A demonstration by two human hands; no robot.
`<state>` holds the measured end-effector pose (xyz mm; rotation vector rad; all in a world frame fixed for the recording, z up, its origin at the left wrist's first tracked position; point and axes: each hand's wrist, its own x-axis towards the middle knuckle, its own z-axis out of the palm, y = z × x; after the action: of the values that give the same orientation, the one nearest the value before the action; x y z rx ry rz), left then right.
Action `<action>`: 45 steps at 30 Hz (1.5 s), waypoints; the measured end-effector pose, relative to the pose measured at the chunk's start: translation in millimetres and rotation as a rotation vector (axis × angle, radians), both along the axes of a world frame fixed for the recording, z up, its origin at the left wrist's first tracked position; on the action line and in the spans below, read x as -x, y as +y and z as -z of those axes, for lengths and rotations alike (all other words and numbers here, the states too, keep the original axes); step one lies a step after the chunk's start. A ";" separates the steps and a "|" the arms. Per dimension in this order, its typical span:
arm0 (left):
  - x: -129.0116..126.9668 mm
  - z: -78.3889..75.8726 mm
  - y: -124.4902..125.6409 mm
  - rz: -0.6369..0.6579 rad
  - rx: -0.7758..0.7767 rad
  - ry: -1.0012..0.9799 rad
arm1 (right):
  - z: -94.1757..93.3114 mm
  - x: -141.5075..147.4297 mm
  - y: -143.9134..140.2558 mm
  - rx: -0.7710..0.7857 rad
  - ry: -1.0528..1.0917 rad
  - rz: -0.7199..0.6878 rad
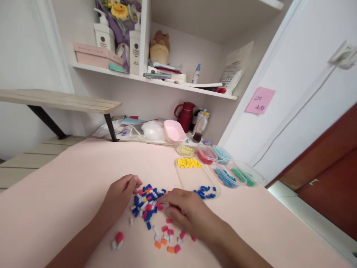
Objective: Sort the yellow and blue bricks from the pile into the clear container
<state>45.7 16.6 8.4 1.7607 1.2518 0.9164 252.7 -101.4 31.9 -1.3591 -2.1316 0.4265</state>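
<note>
Hands are resting on the pink table mat, left hand loosely curled and right hand spread flat, both touching scattered small blue, pink and white plastic beads; sticky-note writing unreadable.

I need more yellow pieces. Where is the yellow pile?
Head view: the yellow pile lies right of centre in a clear tray, beyond the right hand.

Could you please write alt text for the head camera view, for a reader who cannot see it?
Two bare hands, left hand and right hand, rest on a heap of small coloured bricks on a pink tabletop. Clear trays of sorted bricks sit beyond, below cluttered shelves.
</note>
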 end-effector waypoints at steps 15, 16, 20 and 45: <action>1.4 6.8 0.8 0.015 -0.013 -0.018 | 18.9 0.2 7.4 0.015 -0.131 0.048; 1.5 7.0 0.6 0.015 -0.013 -0.019 | 19.0 -1.7 7.7 0.013 -0.093 0.050; 1.4 8.6 1.6 0.017 -0.014 -0.014 | 20.7 0.8 6.5 0.005 -0.044 0.012; 4.3 12.1 9.9 -0.030 0.031 0.017 | -32.5 -71.1 -1.3 0.063 -0.107 0.625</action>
<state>41.4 26.5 -3.7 1.7329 1.3001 0.8965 323.8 -102.7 64.4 -2.0146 -1.6536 0.1668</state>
